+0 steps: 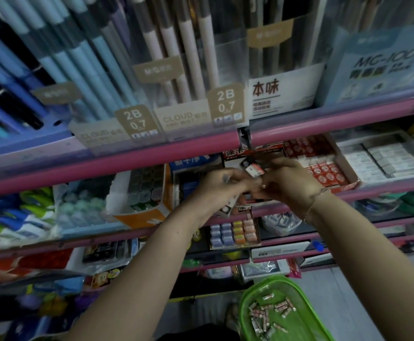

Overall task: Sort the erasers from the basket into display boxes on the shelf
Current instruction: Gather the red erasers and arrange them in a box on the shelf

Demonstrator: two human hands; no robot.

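Landmark: red display box (pixel 324 166) on the pink-edged shelf (pixel 117 158), packed with red-and-white erasers.
Right hand (pixel 289 183): just left of the box, fingers curled, pinching one red-and-white eraser (pixel 254 170).
Left hand (pixel 222 188): touching the right hand, fingers curled; what they hold cannot be told.
Basket (pixel 247 295): green, well below the box, loose erasers (pixel 266 316) inside.

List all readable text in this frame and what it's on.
"2B 0.7": tan tag on the left pencil box.
"2B 0.7": second tan tag, further right.
"CLOUD": two clear box fronts, smaller print blurred.
"本味": white card; lines beneath it too small.
"MG-100", rest cut off or blurred: blue box.
Tan brand tabs, the eraser boxes and the erasers in the green basket: unreadable.
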